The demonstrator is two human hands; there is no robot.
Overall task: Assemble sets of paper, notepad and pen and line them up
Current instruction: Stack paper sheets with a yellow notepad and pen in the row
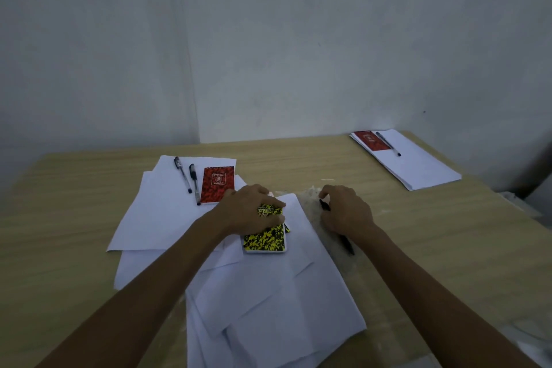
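At the near edge of the table (74,248) lies a loose, overlapping heap of paper (268,308), its sheets skewed at several angles. On the far part of that heap sits a yellow notepad (264,240), and the left hand (254,212) lies over its far end, fingers curled onto the cover; it seems to be gripping the pad, though the hand hides the edges. Just right of the heap, the right hand (346,212) is clenched around a black pen (346,243), whose barrel runs under the palm and pokes out toward the near side. The step looks like building a second set. To do it well, square one sheet first, then set the pad flat at its far corner and lay the pen parallel beside the pad, not across it; the slick paper will likely slide, so keep the left hand pressing down while the right places the pen. Farther back, toward the far left, a red notepad (217,184) and two spare pens (188,179) rest on more sheets. At the far right corner a finished set (403,158) of paper, red pad and pen shows the layout to match.
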